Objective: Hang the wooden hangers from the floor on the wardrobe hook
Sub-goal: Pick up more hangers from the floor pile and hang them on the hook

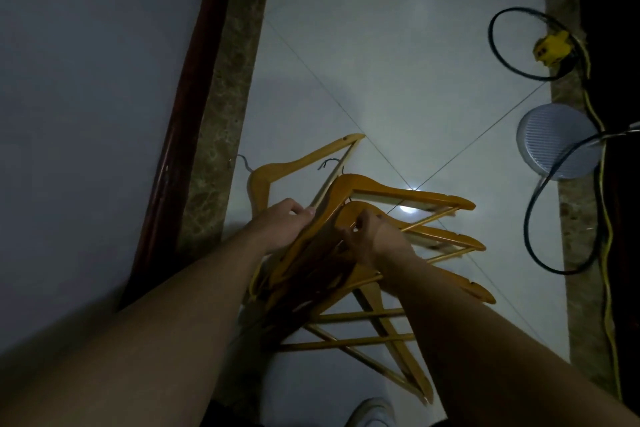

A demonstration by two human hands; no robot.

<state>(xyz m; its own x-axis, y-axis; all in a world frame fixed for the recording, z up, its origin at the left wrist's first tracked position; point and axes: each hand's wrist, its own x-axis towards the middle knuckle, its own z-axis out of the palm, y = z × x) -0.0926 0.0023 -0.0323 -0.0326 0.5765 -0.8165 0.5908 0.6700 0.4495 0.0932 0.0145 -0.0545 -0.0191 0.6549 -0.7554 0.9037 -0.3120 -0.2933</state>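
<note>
- My left hand (282, 222) grips the wooden hangers (311, 250) as one bunch, probably to lift them together off the floor (381, 62).
- My right hand (375, 239) pinches one hanger's neck, likely lining up the hooks.

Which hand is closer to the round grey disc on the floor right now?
Right. The right hand grips the wooden hangers on the side facing the round grey disc; the left hand holds the stack's far side, farther away.

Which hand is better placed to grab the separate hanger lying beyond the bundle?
Probably left. The left hand grips the bundle on its wall side, beside the separate hanger; the right hand pinches a bar inside it, farther off.
</note>
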